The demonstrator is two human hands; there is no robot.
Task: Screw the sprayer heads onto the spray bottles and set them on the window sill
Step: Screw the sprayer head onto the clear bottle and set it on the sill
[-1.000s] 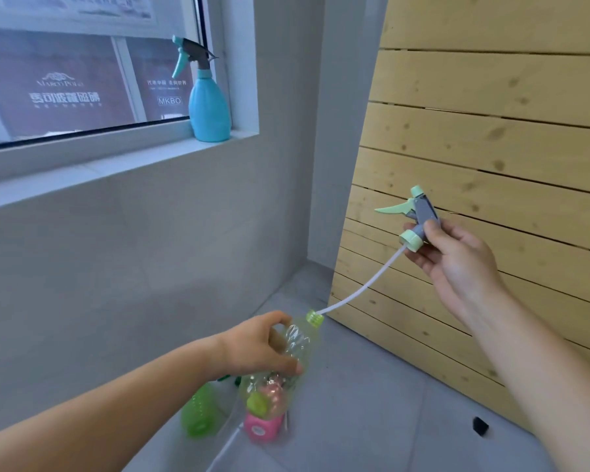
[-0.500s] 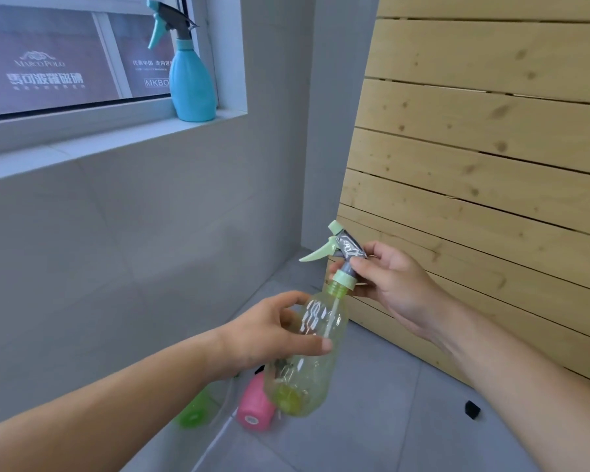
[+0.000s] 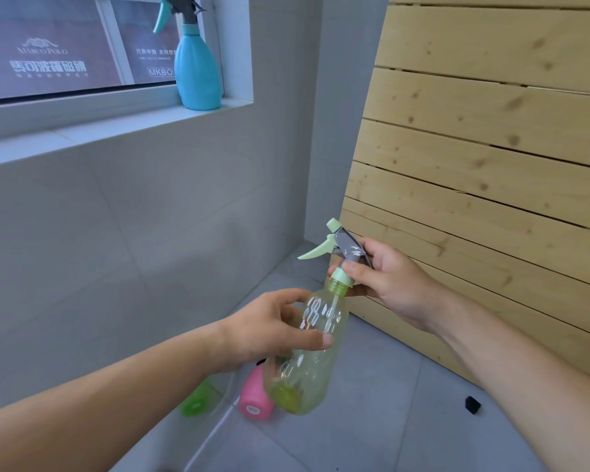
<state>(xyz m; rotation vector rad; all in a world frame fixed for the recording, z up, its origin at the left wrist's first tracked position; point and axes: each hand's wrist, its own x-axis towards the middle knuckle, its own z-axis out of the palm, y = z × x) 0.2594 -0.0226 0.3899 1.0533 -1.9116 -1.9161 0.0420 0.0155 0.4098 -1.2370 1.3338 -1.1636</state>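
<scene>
My left hand [image 3: 273, 330] grips a clear yellow-green spray bottle [image 3: 307, 362] around its middle, tilted with the neck up to the right. My right hand [image 3: 385, 284] holds the grey and pale green sprayer head [image 3: 341, 253] by its collar, seated on the bottle's neck, with the white tube running down inside. A blue spray bottle [image 3: 198, 73] with its head on stands at the right end of the window sill [image 3: 82, 131].
On the grey floor below lie a pink bottle [image 3: 256, 396] and a bright green bottle [image 3: 194, 401], with a white tube [image 3: 215, 434] beside them. A slatted wooden panel [image 3: 491, 165] leans at the right. A small black object [image 3: 472, 403] lies on the floor.
A second ago the head was held high with only its tube tip at the neck. My right hand has lowered it until the collar sits on the neck; the bottle has risen.
</scene>
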